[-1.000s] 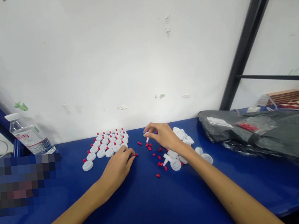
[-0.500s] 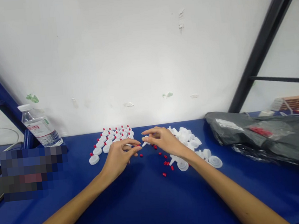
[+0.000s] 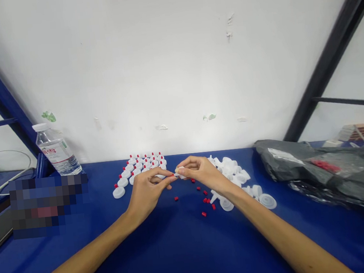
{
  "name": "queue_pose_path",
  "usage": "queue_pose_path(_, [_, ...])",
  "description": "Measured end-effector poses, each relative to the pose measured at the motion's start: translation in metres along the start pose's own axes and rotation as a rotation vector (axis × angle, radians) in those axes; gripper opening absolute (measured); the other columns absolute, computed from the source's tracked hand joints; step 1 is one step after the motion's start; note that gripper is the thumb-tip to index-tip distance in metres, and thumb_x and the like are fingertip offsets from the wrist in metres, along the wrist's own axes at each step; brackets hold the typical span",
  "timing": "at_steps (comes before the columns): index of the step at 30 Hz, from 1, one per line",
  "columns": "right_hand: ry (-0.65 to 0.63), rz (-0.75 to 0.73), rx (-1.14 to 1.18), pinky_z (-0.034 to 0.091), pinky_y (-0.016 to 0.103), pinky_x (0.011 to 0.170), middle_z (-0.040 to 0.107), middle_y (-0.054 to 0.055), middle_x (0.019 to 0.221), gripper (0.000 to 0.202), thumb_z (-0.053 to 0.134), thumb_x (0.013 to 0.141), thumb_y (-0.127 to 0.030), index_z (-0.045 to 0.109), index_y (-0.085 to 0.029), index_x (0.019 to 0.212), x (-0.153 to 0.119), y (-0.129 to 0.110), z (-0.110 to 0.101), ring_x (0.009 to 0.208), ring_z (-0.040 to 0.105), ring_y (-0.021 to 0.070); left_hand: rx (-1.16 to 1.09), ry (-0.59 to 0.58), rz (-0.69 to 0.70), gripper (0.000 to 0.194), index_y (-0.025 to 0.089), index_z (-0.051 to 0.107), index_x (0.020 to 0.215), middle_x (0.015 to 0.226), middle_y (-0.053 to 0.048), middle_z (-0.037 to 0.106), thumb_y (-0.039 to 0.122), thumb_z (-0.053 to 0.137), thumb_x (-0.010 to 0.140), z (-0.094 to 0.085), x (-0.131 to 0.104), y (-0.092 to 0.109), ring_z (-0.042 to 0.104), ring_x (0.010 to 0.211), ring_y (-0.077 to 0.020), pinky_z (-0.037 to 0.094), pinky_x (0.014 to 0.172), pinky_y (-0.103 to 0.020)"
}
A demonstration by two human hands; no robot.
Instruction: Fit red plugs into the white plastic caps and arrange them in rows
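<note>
Just right of the rows of round white plastic lids with red tips [image 3: 139, 166], I'm remotely pinching a small red plastic cap [image 3: 173, 174] in the left hand's [image 3: 147, 192] fingers and a white plastic spouted lid [image 3: 181, 173] in the right hand's [image 3: 201, 173], ideally aligning both straight.

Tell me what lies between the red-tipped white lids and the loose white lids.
In the head view: loose red tips on the blue tabletop, plus the left hand and right hand, together at a white nozzle lid.
</note>
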State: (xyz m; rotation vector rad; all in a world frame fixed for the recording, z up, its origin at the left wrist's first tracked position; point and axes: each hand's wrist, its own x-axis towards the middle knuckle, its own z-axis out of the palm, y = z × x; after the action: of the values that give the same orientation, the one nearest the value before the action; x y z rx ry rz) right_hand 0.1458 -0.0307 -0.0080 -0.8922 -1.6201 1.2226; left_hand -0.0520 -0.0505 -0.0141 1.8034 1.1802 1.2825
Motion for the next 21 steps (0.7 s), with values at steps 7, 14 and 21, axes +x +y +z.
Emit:
queue_pose_path(7, [-0.051,0.065,0.116,0.056,0.031,0.080,0.076,0.005,0.088,0.037,0.079,0.073,-0.050,0.073,-0.017,0.090,-0.0056,-0.0050,0.0019,0.085,0.071,0.0183,0.003,0.059,0.134,0.010,0.019,0.076,0.079,0.075,-0.002,0.074,0.029,0.075,0.079,-0.0002,-0.0058,0.0036,0.067,0.058,-0.0139,0.053,0.058,-0.025])
queue_pose_path(14, [-0.024,0.053,0.153,0.056,0.031,0.076,0.076,0.006,0.084,0.040,0.081,0.070,-0.049,0.074,-0.016,0.090,-0.0050,-0.0010,0.0061,0.080,0.072,0.0194,0.028,0.099,0.385,0.006,0.019,0.077,0.077,0.077,-0.001,0.075,0.018,0.074,0.081,-0.0030,-0.0039,-0.0039,0.064,0.052,-0.0093,0.050,0.051,-0.020])
queue_pose_path(21, [-0.018,0.098,0.233,0.057,0.028,0.078,0.075,0.005,0.086,0.037,0.079,0.074,-0.051,0.072,-0.016,0.087,-0.0077,-0.0080,0.0090,0.083,0.072,0.0174,-0.035,0.080,0.314,0.006,0.018,0.078,0.083,0.082,-0.004,0.077,0.023,0.075,0.081,-0.0029,-0.0027,0.0038,0.066,0.052,-0.0113,0.053,0.051,-0.022])
